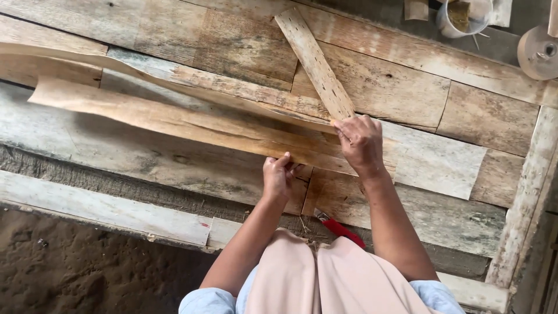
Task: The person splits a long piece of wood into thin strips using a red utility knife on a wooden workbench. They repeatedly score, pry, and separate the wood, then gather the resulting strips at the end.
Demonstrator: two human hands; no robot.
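Both hands work at a long, thin veneer sheet point(174, 119) that lies across a bench point(442, 168) of rough, patched boards. The sheet runs from the far left, where its end curls up off the boards, to the middle of the view. The left hand point(278, 177) pinches the sheet's near edge, fingers curled shut on it with the thumb on top. The right hand point(361, 142) is closed over the sheet's right end, just where a narrow wooden strip point(315, 63) comes down at a slant from the top of the bench; the fingers touch the strip's lower end, though whether they grip the strip as well as the sheet is hard to tell from this angle. The two hands are near each other, the right a little farther from the body. A red-handled tool point(342, 229) lies by the bench's near edge, just beside the person's lap. At the top right stand a cup point(462, 17) and a tape roll point(537, 52), well apart from the hands.
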